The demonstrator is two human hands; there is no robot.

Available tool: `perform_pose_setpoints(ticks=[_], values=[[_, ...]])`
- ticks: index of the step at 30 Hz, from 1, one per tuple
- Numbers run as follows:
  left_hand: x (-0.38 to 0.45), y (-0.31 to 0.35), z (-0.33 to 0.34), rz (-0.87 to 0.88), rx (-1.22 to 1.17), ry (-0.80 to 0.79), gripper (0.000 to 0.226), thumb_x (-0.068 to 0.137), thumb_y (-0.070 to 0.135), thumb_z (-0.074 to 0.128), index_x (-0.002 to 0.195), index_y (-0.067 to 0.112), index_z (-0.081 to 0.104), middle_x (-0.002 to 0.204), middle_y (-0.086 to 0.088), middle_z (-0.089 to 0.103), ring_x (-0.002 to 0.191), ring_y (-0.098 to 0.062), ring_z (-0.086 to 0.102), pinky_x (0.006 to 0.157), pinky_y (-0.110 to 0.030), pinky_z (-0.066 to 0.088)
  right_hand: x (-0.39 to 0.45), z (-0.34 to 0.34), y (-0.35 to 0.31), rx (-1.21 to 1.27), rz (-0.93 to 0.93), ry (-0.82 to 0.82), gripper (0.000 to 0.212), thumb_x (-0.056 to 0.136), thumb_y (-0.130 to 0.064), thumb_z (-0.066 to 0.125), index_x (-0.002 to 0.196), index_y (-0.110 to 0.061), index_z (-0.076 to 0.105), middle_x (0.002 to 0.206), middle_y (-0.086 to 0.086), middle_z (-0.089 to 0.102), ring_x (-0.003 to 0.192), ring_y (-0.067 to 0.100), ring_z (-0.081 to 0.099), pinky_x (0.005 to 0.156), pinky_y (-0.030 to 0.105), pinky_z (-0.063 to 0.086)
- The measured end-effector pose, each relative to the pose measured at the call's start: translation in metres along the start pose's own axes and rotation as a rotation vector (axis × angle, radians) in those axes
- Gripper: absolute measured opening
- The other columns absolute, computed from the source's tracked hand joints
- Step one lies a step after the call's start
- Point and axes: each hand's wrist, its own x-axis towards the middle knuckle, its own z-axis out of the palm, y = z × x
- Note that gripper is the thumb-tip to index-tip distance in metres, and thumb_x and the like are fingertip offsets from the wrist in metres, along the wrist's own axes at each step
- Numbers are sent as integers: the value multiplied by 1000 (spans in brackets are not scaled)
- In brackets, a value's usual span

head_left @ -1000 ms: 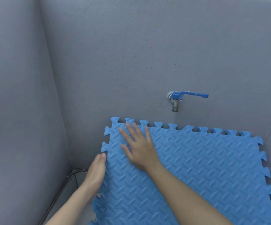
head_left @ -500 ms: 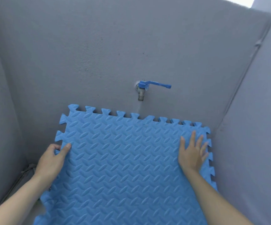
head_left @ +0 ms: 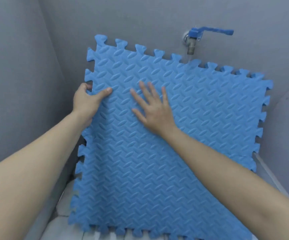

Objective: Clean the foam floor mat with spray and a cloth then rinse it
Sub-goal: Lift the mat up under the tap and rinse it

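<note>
Head view: with the foam mat [head_left: 183,135] propped under the tap [head_left: 191,46], only the left hand [head_left: 86,101] has its grip clamped on the edge, the right hand [head_left: 155,110] pressing flat and open, so wet foam could slip sideways.

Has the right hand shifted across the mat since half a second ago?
Yes. The right hand has gone from the mat's right edge to its left-centre, now left of the tap, near the left hand.
</note>
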Motion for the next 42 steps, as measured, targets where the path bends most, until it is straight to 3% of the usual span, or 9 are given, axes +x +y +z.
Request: perform_pose_setpoints(ticks=[4,10,12,18,21,25,29,37,42], values=[[7,-10,-18,29,39,-17,47,75,40,78,108,17,54,108,5,66,95,-10,66,80,-27,54,-9,14,-12,-25,98,-7,61,98,-41,46,152,-15,33,159,13,26,148,35,20,119,55,15],[8,-53,-28,-85,181,-3,59,71,58,72,114,24,52,119,5,60,105,-17,60,93,-43,51,-202,35,-119,-6,-990,-448,57,97,-52,37,150,-33,34,161,0,26,150,28,17,118,60,-3],[11,-58,-20,-74,182,15,64,69,61,71,116,23,52,120,3,60,106,-18,60,93,-41,51,-190,35,-105,-2,-1034,-471,55,98,-54,35,150,-33,35,160,0,27,149,24,19,118,61,-3],[20,-66,-8,-11,284,23,70,73,66,65,125,22,49,126,0,55,109,-19,58,92,-39,48,-41,0,67,-123,308,-57,61,98,-55,36,154,-32,26,163,6,19,150,27,16,115,64,1],[20,-64,-10,-27,302,17,81,64,78,60,124,25,48,126,1,55,110,-20,57,96,-45,48,-60,-16,104,-90,572,-43,65,100,-53,24,156,-21,18,164,10,11,151,31,6,117,63,6],[17,-62,-11,-53,332,-5,80,62,77,60,121,25,49,125,0,56,108,-21,58,95,-46,49,-191,7,16,-25,-153,-275,55,102,-43,29,153,-21,29,159,6,29,150,28,14,112,65,24],[19,-65,-10,-63,369,21,81,60,80,57,118,25,48,122,-2,56,106,-24,59,93,-49,48,-256,5,-78,-32,-1083,-485,45,103,-42,32,147,-37,37,159,-6,31,147,18,25,119,59,-3],[20,-63,-1,-16,516,61,68,80,65,58,128,19,43,128,-10,44,114,-29,50,101,-48,40,-59,19,-23,-65,-35,-297,66,94,-59,44,150,-26,37,158,4,32,147,29,27,111,65,22],[21,-70,-3,6,555,93,73,80,65,57,131,15,42,131,-16,43,119,-35,47,101,-49,40,-201,7,-94,46,-752,-587,67,92,-64,43,151,-33,35,161,0,25,150,32,16,116,65,5]])
